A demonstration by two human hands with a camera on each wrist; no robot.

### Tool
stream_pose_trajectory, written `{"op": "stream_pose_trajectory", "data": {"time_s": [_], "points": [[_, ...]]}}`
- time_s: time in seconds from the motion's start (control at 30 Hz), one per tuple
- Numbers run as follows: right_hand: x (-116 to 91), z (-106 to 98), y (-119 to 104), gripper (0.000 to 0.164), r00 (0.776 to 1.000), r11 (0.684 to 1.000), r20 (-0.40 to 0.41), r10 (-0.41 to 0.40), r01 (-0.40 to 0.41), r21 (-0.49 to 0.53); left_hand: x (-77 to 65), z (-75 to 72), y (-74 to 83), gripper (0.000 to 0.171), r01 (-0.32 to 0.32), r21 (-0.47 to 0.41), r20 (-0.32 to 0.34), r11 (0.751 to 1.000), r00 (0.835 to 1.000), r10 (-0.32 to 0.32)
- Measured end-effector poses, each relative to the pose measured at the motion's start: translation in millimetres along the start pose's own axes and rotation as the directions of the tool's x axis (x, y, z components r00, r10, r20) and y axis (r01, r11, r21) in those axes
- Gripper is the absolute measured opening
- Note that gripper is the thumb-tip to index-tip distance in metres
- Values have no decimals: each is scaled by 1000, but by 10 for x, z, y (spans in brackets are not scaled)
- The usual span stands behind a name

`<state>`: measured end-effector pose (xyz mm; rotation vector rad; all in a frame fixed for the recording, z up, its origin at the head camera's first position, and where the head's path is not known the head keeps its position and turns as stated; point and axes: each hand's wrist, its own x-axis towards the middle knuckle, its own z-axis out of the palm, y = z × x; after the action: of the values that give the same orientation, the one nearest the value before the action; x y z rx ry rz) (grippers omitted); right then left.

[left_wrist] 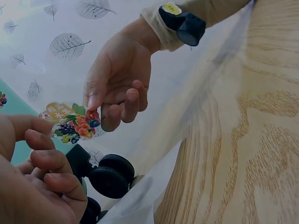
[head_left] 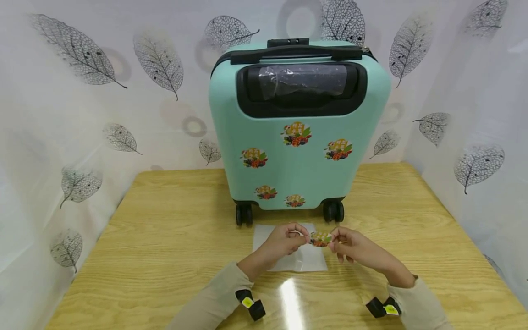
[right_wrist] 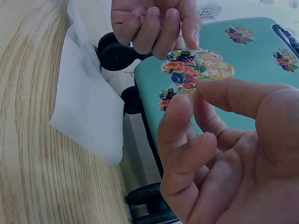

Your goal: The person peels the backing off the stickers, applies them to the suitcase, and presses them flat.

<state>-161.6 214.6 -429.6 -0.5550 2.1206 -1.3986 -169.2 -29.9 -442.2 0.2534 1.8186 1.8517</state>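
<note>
A fruit-printed sticker (head_left: 320,239) is stretched between both hands, just above the table in front of the suitcase. My left hand (head_left: 284,243) pinches its left edge between thumb and index finger. At the opposite edge, my right hand (head_left: 354,247) pinches it the same way. The right wrist view shows the sticker (right_wrist: 196,67) face-on, with berries and yellow lettering. Behind stands an upright mint-green suitcase (head_left: 301,169) bearing several similar round stickers on its front. Beneath the hands lies a white sheet (head_left: 299,259), partly covered by the left hand.
The suitcase rests on black wheels (head_left: 333,211) on a wooden table (head_left: 173,238). Its black handle recess (head_left: 303,107) carries clear plastic film. A pale curtain (head_left: 95,114) with leaf prints surrounds the table at the back and sides.
</note>
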Motion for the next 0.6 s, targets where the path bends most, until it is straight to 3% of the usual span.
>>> {"op": "stream_pose_trajectory", "data": {"time_s": [0.43, 0.6], "points": [[-48, -9, -53, 29, 995, 997, -69, -72, 69, -42, 9, 8, -23, 21, -34, 68, 10, 997, 999, 34], [-42, -9, -69, 26, 988, 992, -105, -115, 108, -70, 22, 21, 9, 23, -32, 94, -26, 995, 999, 34]]}}
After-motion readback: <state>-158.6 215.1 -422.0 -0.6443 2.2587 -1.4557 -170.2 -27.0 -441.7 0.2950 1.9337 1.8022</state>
